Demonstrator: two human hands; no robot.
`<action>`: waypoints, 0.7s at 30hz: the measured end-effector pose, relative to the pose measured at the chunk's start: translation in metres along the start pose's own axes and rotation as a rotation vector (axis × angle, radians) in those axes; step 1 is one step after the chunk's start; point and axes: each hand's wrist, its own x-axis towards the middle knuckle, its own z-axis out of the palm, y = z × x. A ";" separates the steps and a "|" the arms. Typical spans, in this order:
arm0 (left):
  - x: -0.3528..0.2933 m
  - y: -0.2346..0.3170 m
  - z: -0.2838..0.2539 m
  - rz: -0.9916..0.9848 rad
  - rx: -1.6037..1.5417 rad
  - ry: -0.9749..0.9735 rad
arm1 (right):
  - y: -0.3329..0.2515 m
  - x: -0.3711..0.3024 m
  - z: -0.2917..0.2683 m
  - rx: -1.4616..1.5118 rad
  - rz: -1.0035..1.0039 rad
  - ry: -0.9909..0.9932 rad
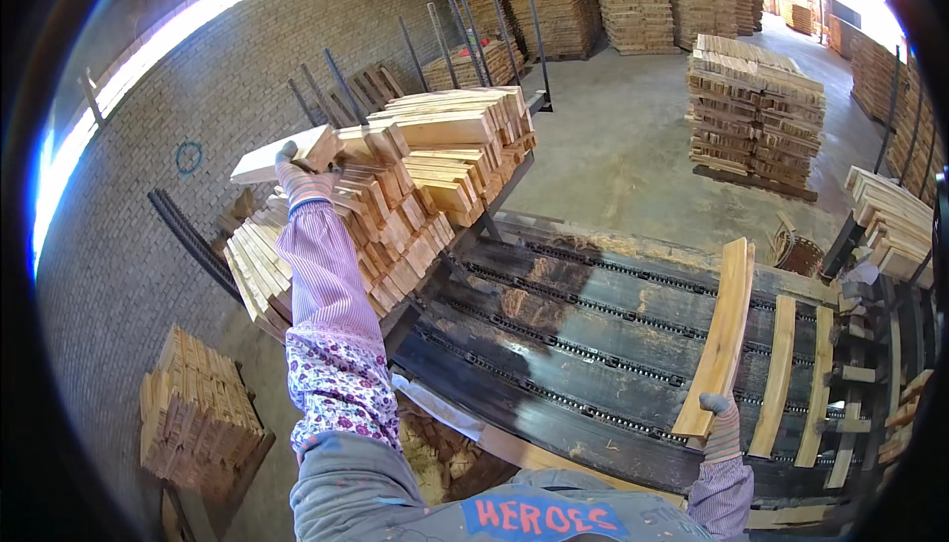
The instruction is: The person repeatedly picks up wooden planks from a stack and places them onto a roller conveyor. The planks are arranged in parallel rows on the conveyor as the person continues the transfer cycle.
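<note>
My left hand (304, 178), in a knit glove, is stretched out to the stack of wooden boards (395, 221) on the left. Its fingers are closed round the end of a pale board (272, 155) lying on top of that stack. Down at the right, my gloved right hand (724, 425) grips the near end of a long wooden plank (725, 330). The plank lies across the chain conveyor (583, 310), and a second edge shows along its right side. Part of the right hand's grip is hidden by the plank.
Two narrower boards (779, 374) (819, 384) lie on the conveyor right of the plank. Upright metal posts (539, 43) stand behind the left stack. Stacked lumber (756, 112) stands on the concrete floor beyond; another pile (198, 414) sits at lower left by the brick wall (129, 236).
</note>
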 end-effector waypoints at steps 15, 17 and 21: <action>0.039 0.007 -0.009 -0.093 0.188 0.012 | -0.012 -0.017 -0.002 0.062 -0.022 0.024; 0.057 0.006 -0.019 0.035 0.513 0.204 | -0.011 -0.019 -0.006 0.059 -0.017 0.007; 0.072 0.017 0.004 0.023 0.892 0.068 | -0.025 -0.032 0.005 0.076 -0.038 0.015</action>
